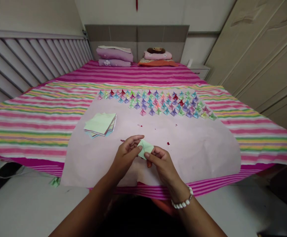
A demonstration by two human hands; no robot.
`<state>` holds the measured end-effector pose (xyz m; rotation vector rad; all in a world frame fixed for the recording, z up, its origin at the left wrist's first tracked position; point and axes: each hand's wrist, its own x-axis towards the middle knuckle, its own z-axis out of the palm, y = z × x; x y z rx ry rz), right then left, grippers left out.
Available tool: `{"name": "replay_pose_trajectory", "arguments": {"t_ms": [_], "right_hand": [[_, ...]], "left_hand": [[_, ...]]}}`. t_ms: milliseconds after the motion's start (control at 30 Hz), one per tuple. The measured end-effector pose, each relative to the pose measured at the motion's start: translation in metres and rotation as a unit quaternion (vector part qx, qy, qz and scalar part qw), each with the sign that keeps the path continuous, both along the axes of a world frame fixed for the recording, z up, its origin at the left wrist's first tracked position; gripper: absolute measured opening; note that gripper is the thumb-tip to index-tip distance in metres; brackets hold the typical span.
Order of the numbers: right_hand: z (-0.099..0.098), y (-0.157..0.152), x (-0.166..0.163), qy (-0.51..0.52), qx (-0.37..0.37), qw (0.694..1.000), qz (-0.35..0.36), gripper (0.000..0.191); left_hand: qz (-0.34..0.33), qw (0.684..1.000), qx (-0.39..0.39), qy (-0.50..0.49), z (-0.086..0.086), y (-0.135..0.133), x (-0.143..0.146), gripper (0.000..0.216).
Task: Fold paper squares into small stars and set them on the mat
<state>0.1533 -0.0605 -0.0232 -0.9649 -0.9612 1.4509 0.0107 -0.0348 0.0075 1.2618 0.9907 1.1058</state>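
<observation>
A small piece of folded pale green paper (146, 146) is held up between both hands, over a large white sheet (200, 148). My left hand (130, 146) pinches its left edge, thumb in front and fingers behind. At its lower right, my right hand (159, 158) grips it with the thumb pressed on the front. A crease line shows on the paper's face. To the left lies a fanned stack of square paper (100, 123), light green on top. Several rows of small folded paper pieces (166, 111) in many colours stand along the sheet's far side.
The white sheet lies on a bed with a striped cover (34, 121). Small dark red scraps (168, 143) dot the sheet. Folded bedding (115, 56) is piled near the headboard (158, 33). A slatted rail (34, 59) runs along the left. Green paper (55, 181) lies at the lower left.
</observation>
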Motion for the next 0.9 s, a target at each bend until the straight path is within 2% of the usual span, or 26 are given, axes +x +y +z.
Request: {"name": "replay_pose_trajectory", "arguments": {"t_ms": [367, 667, 767, 900], "right_hand": [[-0.0019, -0.001, 0.001, 0.006, 0.009, 1.0, 0.01, 0.026], [0.0014, -0.0022, 0.0021, -0.021, 0.012, 1.0, -0.001, 0.029], [0.0047, -0.003, 0.003, -0.052, 0.026, 0.998, -0.021, 0.03], [0.0078, -0.0036, 0.0032, -0.087, 0.053, 0.994, -0.044, 0.029]], "left_hand": [[-0.003, 0.999, 0.028, 0.026, 0.0029, 0.0052, -0.0029, 0.014], [0.024, 0.999, 0.033, 0.031, 0.0053, 0.0033, 0.0005, 0.019], [0.048, 0.996, 0.066, 0.032, 0.0041, 0.0025, -0.0001, 0.022], [0.057, 0.981, 0.157, 0.096, -0.0001, 0.001, -0.0036, 0.012]]}}
